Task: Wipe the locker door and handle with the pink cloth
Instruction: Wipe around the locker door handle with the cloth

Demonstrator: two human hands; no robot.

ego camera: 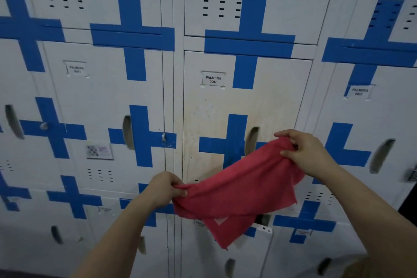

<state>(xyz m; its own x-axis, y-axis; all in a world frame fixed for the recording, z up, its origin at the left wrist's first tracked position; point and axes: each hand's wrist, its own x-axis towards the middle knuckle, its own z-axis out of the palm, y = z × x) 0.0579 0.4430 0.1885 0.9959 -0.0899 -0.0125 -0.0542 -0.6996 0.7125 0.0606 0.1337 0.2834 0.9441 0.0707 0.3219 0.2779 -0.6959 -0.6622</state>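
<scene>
The pink cloth (234, 192) hangs stretched between both hands in front of the lockers. My left hand (167, 187) pinches its lower left edge. My right hand (304, 151) grips its upper right corner, higher up. Behind it is the locker door (225, 106) labelled PALMERA 0007, white with blue tape crosses and a yellowish stained patch. Its recessed handle slot (252, 140) shows just above the cloth, left of my right hand. The cloth hides the door's lower part and does not visibly touch the door.
White lockers with blue crosses fill the view on all sides. The left neighbour (108, 108) carries a small padlock hasp (163, 137). Below the cloth, a lower locker door (261, 232) stands slightly ajar. A metal latch (413, 175) sticks out at the right edge.
</scene>
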